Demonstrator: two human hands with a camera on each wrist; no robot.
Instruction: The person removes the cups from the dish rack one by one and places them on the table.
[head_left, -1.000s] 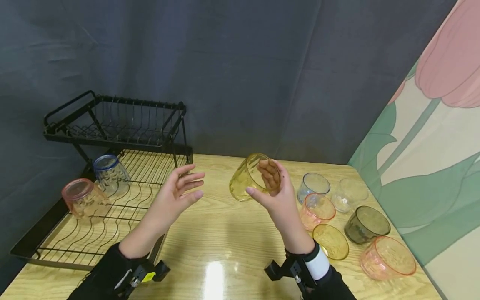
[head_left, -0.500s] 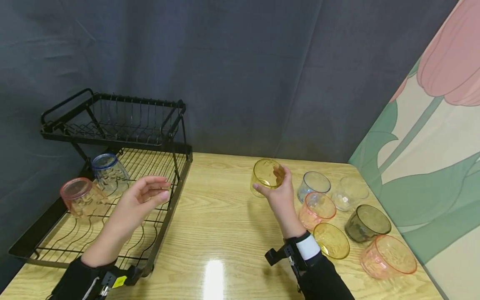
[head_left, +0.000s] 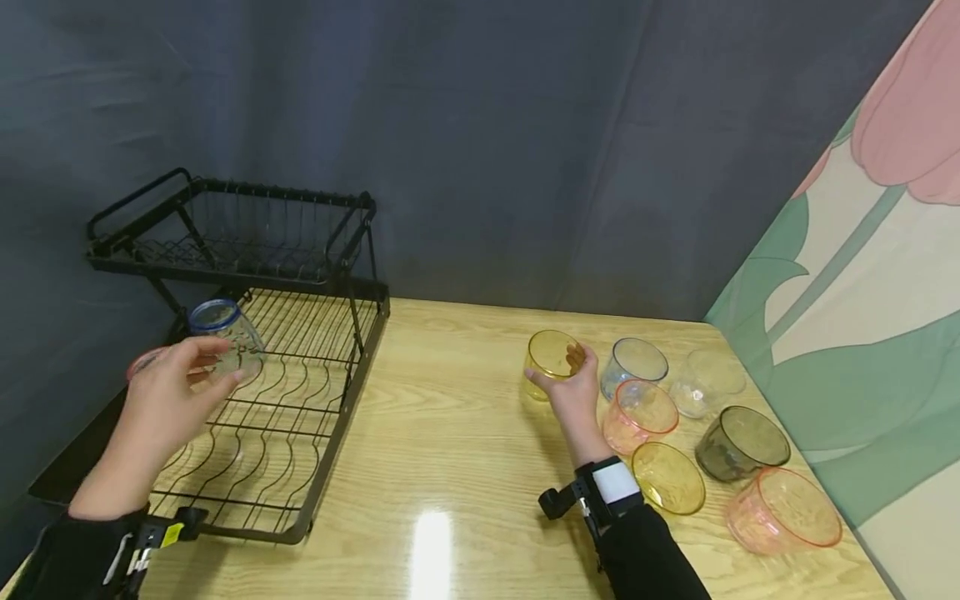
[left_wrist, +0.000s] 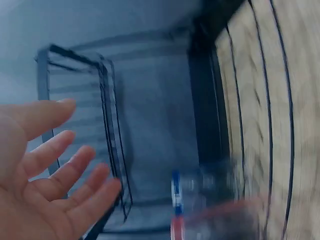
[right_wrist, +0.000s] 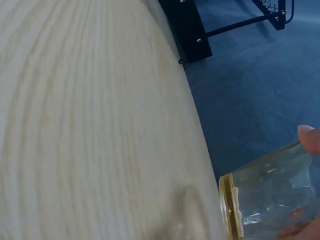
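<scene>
My right hand [head_left: 577,404] grips a yellow drinking glass [head_left: 542,358], thumb on the near left side and fingers behind the right. Its mouth faces up; whether it touches the table I cannot tell. The same glass [right_wrist: 272,200] shows at the right wrist view's lower right edge. Over the dish rack's left side, my left hand [head_left: 161,412] holds nothing, fingers loosely bent and spread. Just beyond it a blue-rimmed clear glass [head_left: 243,342] stands upside down on the rack. A pink glass [head_left: 142,361] is mostly hidden behind that hand; both blur in the left wrist view.
The black two-tier dish rack [head_left: 367,358] occupies the table's left. At right stand a blue-rimmed glass [head_left: 636,358], a pink glass [head_left: 637,417], a clear glass [head_left: 697,387], a yellow one [head_left: 667,479], a dark olive one [head_left: 738,446] and a larger pink one [head_left: 780,512]. A dark curtain hangs behind.
My left hand has moved left from mid-table to the glasses on the rack. The right hand has carried the yellow glass rightward and turned it from tilted to more upright.
</scene>
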